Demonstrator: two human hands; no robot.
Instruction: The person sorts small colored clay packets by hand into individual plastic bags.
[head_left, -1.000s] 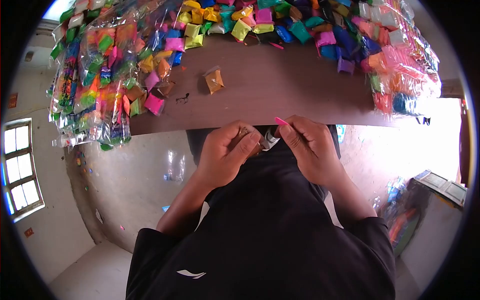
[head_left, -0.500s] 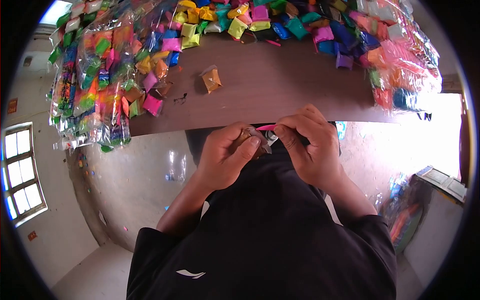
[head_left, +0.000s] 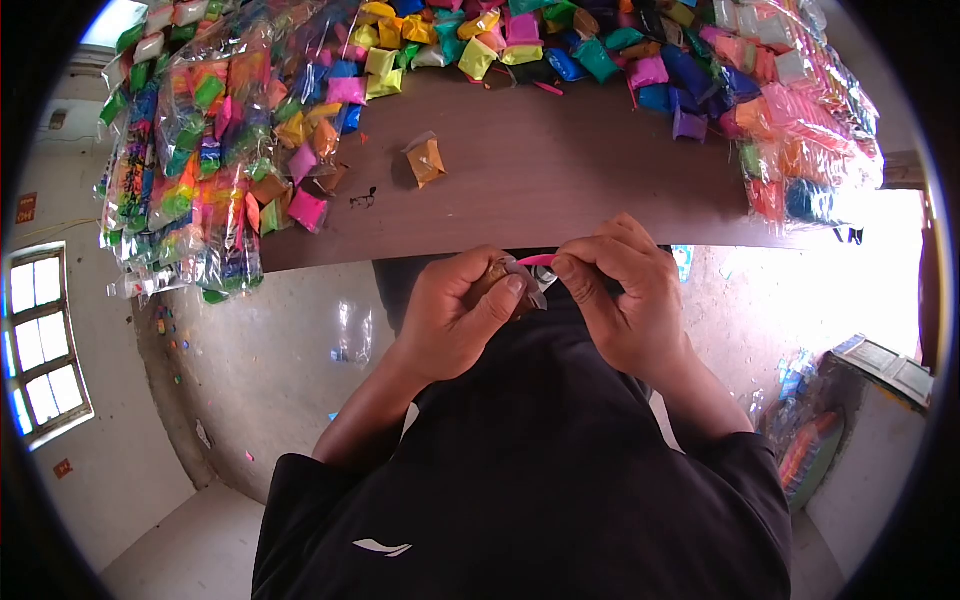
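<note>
My left hand [head_left: 458,318] is closed around a small brown packet [head_left: 497,270] whose clear plastic edge sticks out past the thumb. Between thumb and forefinger, my right hand [head_left: 628,290] pinches a thin pink plastic strip [head_left: 537,260]. The strip's other end reaches the top of the packet, by my left fingertips. Both hands are held in front of the black shirt, just below the table's near edge. On the table lies an orange-brown packet [head_left: 426,162], ahead of my left hand.
Colourful packets [head_left: 520,30] are heaped along the back of the brown table [head_left: 560,170]. Clear bags of packets stand at the left [head_left: 190,160] and right [head_left: 800,130]. A small black piece [head_left: 363,199] lies near the left packets. At the lower right is a cabinet [head_left: 885,365].
Both hands hold nearly the same pose, with the pink strip still running between them. The view has shifted very slightly.
</note>
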